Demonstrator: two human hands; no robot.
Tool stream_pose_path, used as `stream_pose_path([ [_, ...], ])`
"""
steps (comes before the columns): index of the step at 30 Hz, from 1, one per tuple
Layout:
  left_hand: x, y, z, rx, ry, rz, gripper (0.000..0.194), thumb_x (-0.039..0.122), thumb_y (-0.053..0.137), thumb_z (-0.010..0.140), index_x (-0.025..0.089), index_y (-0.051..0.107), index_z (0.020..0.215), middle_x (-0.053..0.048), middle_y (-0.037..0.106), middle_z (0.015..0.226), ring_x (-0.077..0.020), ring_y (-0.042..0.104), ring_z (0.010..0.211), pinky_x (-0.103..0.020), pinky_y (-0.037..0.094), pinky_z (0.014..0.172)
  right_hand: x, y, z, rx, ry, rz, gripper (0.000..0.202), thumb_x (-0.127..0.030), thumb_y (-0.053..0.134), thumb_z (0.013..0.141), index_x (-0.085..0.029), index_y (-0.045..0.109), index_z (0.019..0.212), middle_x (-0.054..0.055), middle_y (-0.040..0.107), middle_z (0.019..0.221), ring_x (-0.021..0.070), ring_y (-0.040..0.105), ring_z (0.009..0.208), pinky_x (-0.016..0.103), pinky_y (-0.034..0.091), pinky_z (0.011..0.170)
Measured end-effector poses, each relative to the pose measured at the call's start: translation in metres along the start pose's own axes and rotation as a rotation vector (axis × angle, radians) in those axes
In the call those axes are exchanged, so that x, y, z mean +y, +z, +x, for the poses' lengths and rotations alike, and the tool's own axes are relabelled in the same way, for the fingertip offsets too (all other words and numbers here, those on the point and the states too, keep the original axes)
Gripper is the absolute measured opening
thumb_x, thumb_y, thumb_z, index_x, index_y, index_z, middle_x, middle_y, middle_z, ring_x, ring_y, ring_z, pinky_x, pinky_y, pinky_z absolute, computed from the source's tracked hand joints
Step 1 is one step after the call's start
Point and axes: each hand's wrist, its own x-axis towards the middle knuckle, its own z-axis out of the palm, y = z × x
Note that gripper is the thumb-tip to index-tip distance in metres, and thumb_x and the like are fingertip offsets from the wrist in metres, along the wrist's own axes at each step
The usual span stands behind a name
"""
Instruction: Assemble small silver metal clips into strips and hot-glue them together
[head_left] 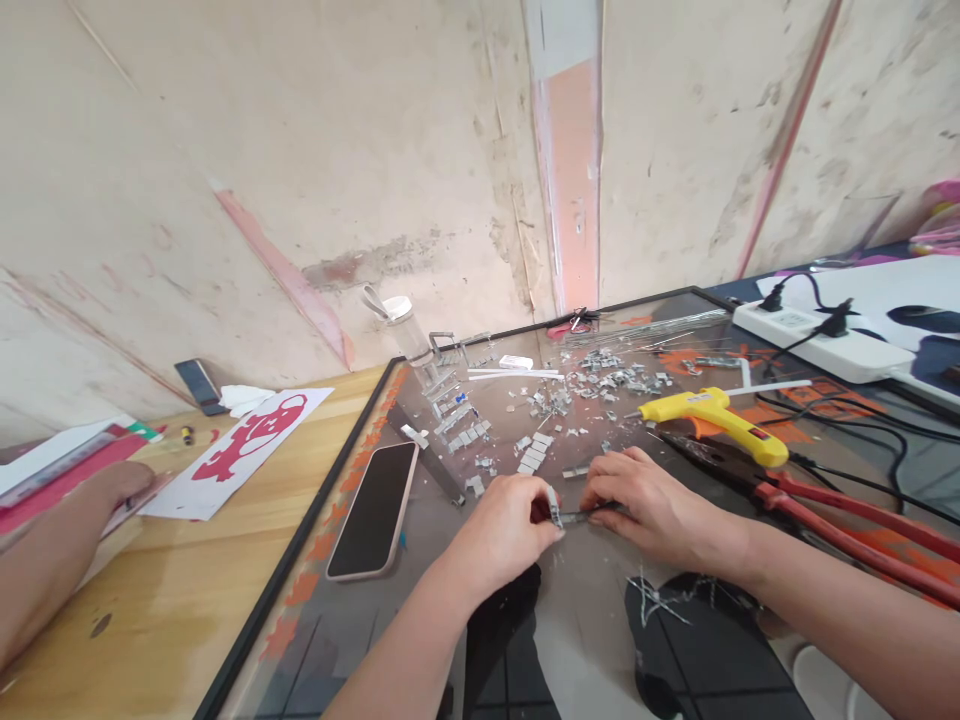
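Observation:
Near the middle of the glass-topped table, my left hand (514, 515) pinches a small silvery ribbed piece (555, 507) upright between thumb and fingers. My right hand (637, 505) is closed on a thin grey strip (576, 518), whose left end reaches the silvery piece; whether they are joined I cannot tell. Just beyond my hands lie a row of flat silvery pieces (534, 454) and a heap of silvery scraps (551, 400). Red-handled pliers (780, 500) and a yellow glue gun (705, 408) lie to the right of my right hand.
A phone (375, 512) and a flat metal blade-like strip (435, 462) lie left. Behind stand a clear bottle (409, 335) and a white power strip (821, 345) with black cables. Tangled silvery wire (660, 600) lies close to me. Another person's hand (112, 490) is at far left.

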Motion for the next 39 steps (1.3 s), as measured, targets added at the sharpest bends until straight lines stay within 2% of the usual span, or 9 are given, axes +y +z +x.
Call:
stream_pose_path([
  [7, 0.0012, -0.0001, -0.0005, -0.005, -0.007, 0.005, 0.014, 0.013, 0.062, 0.065, 0.017, 0.066, 0.077, 0.001, 0.064, 0.075, -0.0114, 0.054, 0.063, -0.022, 0.040, 0.062, -0.0036, -0.0013, -0.0010, 0.013, 0.041, -0.009, 0.005, -0.020, 0.061, 0.083, -0.020, 0.063, 0.087, 0.002, 0.059, 0.087, 0.0178, 0.054, 0.085, 0.033, 0.029, 0.077],
  [12, 0.0042, -0.0014, -0.0007, -0.011, -0.002, 0.011, 0.013, 0.012, 0.060, 0.065, 0.017, 0.066, 0.075, 0.000, 0.064, 0.074, -0.0118, 0.053, 0.063, -0.022, 0.040, 0.061, -0.0065, -0.0006, -0.0003, 0.011, 0.030, -0.027, 0.005, -0.016, 0.058, 0.084, -0.019, 0.062, 0.083, 0.002, 0.059, 0.086, 0.0177, 0.053, 0.086, 0.032, 0.029, 0.075],
  [34, 0.0059, -0.0034, -0.0017, -0.007, -0.008, 0.020, 0.014, 0.012, 0.062, 0.065, 0.018, 0.065, 0.078, 0.001, 0.063, 0.073, -0.0129, 0.055, 0.065, -0.023, 0.041, 0.064, -0.0062, 0.0030, 0.0014, 0.022, 0.022, -0.046, 0.009, -0.017, 0.052, 0.088, -0.019, 0.061, 0.084, 0.003, 0.059, 0.085, 0.0177, 0.052, 0.085, 0.032, 0.029, 0.074],
  [39, 0.0059, -0.0027, -0.0017, -0.014, 0.003, 0.015, 0.021, 0.012, 0.062, 0.066, 0.019, 0.066, 0.085, 0.001, 0.063, 0.074, -0.0133, 0.056, 0.067, -0.023, 0.042, 0.066, -0.0077, 0.0017, 0.0012, 0.032, 0.033, -0.045, 0.009, -0.015, 0.053, 0.086, -0.019, 0.061, 0.084, 0.003, 0.059, 0.085, 0.0173, 0.053, 0.085, 0.031, 0.029, 0.074],
])
